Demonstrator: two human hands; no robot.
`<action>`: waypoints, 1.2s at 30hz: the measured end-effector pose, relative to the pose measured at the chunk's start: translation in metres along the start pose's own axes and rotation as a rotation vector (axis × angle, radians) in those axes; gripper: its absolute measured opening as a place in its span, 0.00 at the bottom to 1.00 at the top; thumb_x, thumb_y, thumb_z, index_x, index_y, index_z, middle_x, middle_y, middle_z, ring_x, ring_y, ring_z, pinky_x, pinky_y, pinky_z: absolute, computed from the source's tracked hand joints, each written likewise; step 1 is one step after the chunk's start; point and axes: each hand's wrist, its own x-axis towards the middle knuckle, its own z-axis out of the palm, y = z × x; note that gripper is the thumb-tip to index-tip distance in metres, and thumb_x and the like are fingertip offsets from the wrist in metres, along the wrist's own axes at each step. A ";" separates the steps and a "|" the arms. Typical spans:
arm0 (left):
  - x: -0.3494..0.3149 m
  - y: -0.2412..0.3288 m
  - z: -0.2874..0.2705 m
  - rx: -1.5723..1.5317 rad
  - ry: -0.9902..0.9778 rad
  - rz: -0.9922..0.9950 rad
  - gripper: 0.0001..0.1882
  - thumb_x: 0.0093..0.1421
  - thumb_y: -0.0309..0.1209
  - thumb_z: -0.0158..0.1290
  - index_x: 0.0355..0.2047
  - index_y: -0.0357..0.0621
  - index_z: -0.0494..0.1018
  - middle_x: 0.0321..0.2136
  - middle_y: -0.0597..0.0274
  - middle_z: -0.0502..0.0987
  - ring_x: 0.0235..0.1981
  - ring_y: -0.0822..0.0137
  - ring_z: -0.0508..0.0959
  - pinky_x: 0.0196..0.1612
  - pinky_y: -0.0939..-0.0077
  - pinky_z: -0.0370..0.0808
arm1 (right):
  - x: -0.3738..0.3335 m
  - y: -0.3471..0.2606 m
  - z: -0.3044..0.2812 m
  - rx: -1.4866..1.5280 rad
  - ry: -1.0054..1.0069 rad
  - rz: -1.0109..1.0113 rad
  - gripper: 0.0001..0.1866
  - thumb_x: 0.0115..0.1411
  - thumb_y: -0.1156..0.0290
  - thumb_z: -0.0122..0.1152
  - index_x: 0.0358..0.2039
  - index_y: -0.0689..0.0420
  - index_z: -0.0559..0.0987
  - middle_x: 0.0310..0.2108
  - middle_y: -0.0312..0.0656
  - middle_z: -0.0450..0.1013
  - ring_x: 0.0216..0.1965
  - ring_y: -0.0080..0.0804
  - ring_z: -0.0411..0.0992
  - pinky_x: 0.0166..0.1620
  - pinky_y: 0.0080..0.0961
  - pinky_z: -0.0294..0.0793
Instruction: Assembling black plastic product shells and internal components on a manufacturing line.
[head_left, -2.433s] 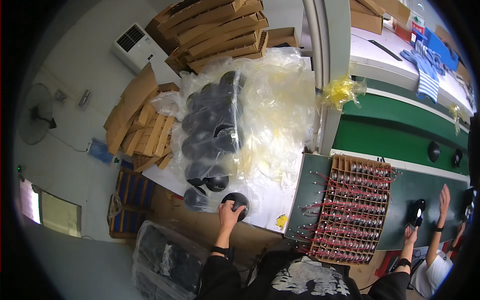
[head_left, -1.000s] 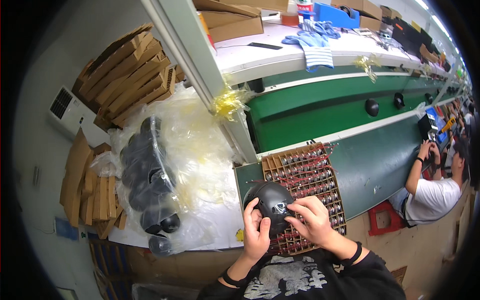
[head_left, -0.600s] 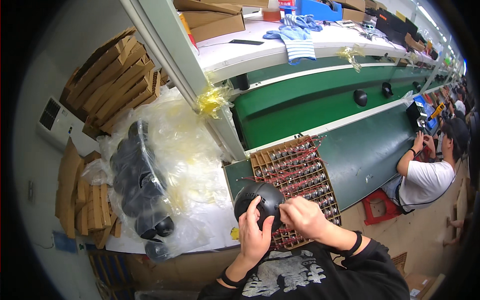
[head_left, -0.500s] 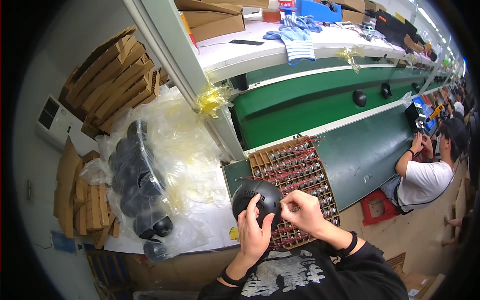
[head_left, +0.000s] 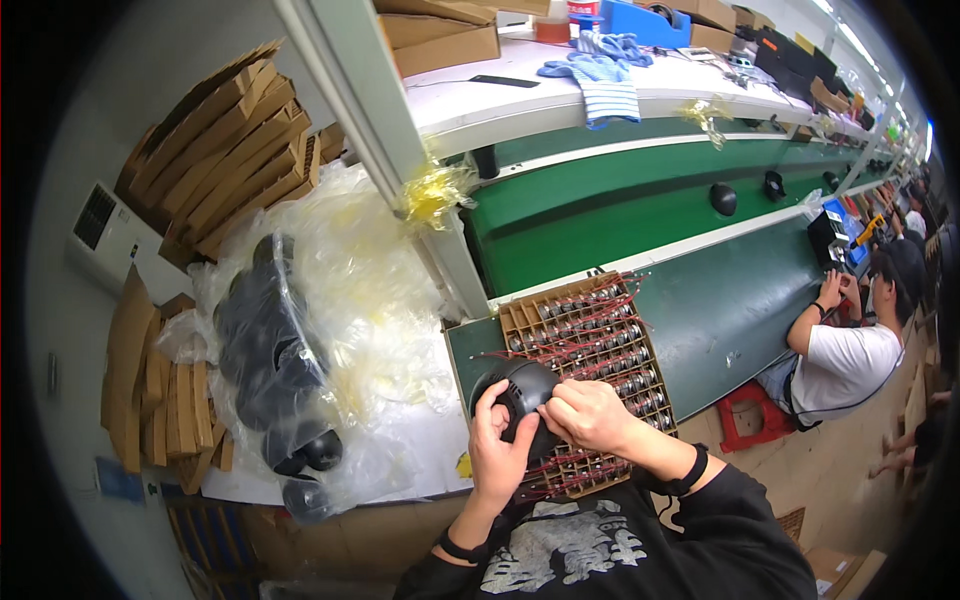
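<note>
A round black plastic shell [head_left: 528,382] with slots on its side is tilted in front of me. My left hand [head_left: 496,455] is closed around its near left side, thumb and fingers gripping the edge. My right hand [head_left: 590,418] pinches at the shell's right side, its fingertips against the shell; what they hold, if anything, is too small or hidden to tell. Just beneath and beyond both hands lies a divided cardboard tray [head_left: 516,318]. Several small round silver parts [head_left: 610,340] with red wires fill most of its compartments.
Clear plastic sheeting [head_left: 375,340] covers several black shells [head_left: 265,350] on the left, beside stacked cardboard dividers [head_left: 225,150]. A metal post [head_left: 385,120] rises before the green conveyor [head_left: 590,205], which carries a black dome [head_left: 723,198]. A co-worker [head_left: 850,355] sits right near a red stool [head_left: 745,420].
The shell has turned and tilted in my left hand. My right hand has moved slightly left, further over the shell's near face. The view has shifted a little.
</note>
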 end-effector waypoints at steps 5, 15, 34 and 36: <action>0.040 -0.036 -0.029 -0.326 0.202 -0.165 0.19 0.61 0.25 0.52 0.52 0.37 0.63 0.25 0.65 0.74 0.27 0.79 0.71 0.32 0.84 0.69 | 0.027 -0.035 -0.010 0.257 0.087 -0.478 0.16 0.47 0.74 0.64 0.15 0.54 0.63 0.15 0.34 0.58 0.15 0.27 0.63 0.17 0.23 0.65; 0.015 -0.010 -0.083 -0.320 0.308 -0.068 0.19 0.63 0.24 0.46 0.54 0.37 0.61 0.30 0.58 0.76 0.33 0.74 0.75 0.40 0.81 0.71 | 0.216 0.082 0.001 -0.278 0.502 -0.058 0.13 0.56 0.66 0.61 0.19 0.54 0.69 0.18 0.39 0.66 0.18 0.37 0.69 0.20 0.31 0.67; 0.027 -0.005 -0.047 0.162 0.211 0.234 0.22 0.67 0.34 0.44 0.53 0.27 0.63 0.50 0.40 0.68 0.50 0.53 0.69 0.55 0.62 0.65 | 0.051 -0.035 0.021 0.207 0.147 0.360 0.24 0.52 0.42 0.56 0.23 0.53 0.76 0.16 0.45 0.71 0.19 0.48 0.72 0.20 0.37 0.70; 0.023 0.023 -0.028 0.238 0.202 0.187 0.22 0.66 0.34 0.47 0.53 0.29 0.62 0.48 0.41 0.69 0.48 0.55 0.70 0.53 0.63 0.66 | 0.035 -0.033 0.020 0.154 0.121 0.413 0.23 0.54 0.45 0.54 0.23 0.54 0.74 0.17 0.44 0.71 0.20 0.47 0.72 0.20 0.38 0.70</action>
